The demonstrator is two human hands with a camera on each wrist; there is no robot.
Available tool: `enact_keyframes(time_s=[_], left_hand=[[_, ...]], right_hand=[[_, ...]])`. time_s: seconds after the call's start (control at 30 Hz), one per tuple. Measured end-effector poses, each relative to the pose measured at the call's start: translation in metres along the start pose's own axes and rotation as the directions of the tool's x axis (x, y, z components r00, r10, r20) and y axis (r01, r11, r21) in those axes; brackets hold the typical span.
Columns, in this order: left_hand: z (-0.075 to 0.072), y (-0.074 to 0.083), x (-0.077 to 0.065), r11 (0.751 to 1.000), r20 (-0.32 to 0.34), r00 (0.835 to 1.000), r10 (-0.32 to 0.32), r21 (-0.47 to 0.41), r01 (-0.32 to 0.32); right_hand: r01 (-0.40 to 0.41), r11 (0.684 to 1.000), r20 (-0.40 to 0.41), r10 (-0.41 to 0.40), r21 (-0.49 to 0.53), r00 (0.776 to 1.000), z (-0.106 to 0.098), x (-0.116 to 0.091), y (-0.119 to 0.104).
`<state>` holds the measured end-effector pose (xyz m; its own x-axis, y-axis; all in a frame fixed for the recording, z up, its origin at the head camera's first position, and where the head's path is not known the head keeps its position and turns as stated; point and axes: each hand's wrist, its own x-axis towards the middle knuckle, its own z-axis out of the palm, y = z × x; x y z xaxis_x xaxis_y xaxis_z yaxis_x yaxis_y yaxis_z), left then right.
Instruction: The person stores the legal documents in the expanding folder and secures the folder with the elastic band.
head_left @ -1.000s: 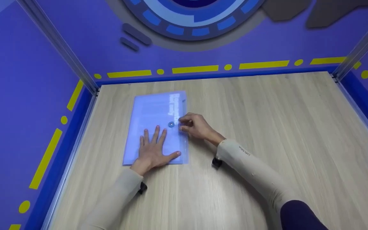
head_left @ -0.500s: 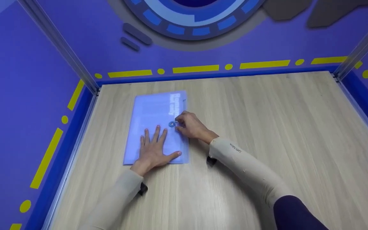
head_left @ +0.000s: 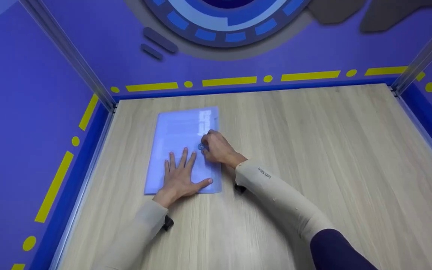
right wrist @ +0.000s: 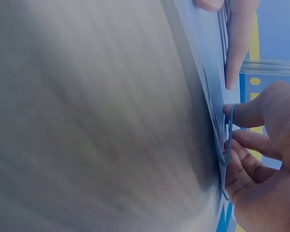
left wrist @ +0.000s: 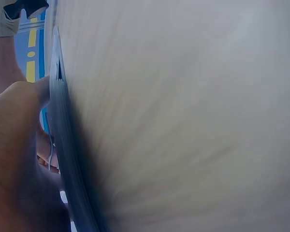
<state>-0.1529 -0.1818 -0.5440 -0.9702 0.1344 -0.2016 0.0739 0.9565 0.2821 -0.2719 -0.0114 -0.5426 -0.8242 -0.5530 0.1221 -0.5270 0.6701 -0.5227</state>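
A translucent bluish-white document folder (head_left: 174, 127) lies flat on the wooden table, white lettering near its right edge. My left hand (head_left: 179, 180) rests on its lower half, fingers straight and spread. At the folder's right side, my right hand (head_left: 219, 147) has its fingers curled beside a round blue button (head_left: 201, 146), which they partly cover. In the right wrist view a thin blue cord (right wrist: 231, 140) loops from the folder's edge to the fingers of that hand, which pinch it. The folder's layered edge (left wrist: 67, 130) shows in the left wrist view.
The wooden table (head_left: 294, 131) extends right and in front of the folder. Blue-purple panels with yellow marks, such as the left wall (head_left: 24, 112), enclose it at the back and both sides. Metal posts stand in the back corners.
My right hand has moved left from the folder's right edge to the round button, with the cord. My left hand and the folder have stayed in place.
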Motion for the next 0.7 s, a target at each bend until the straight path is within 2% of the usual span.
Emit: enact_keyframes(time_s=[0.2, 0.7], left_hand=[[0.000, 0.000, 0.001, 1.000, 0.005, 1.000, 0.000, 0.007, 0.000], [-0.002, 0.001, 0.002, 1.000, 0.020, 1.000, -0.002, 0.003, 0.002]], right_hand=[[0.024, 0.999, -0.029, -0.024, -0.026, 0.999, 0.006, 0.006, -0.003], [0.045, 0.996, -0.022, -0.047, -0.072, 0.999, 0.009, 0.012, -0.008]])
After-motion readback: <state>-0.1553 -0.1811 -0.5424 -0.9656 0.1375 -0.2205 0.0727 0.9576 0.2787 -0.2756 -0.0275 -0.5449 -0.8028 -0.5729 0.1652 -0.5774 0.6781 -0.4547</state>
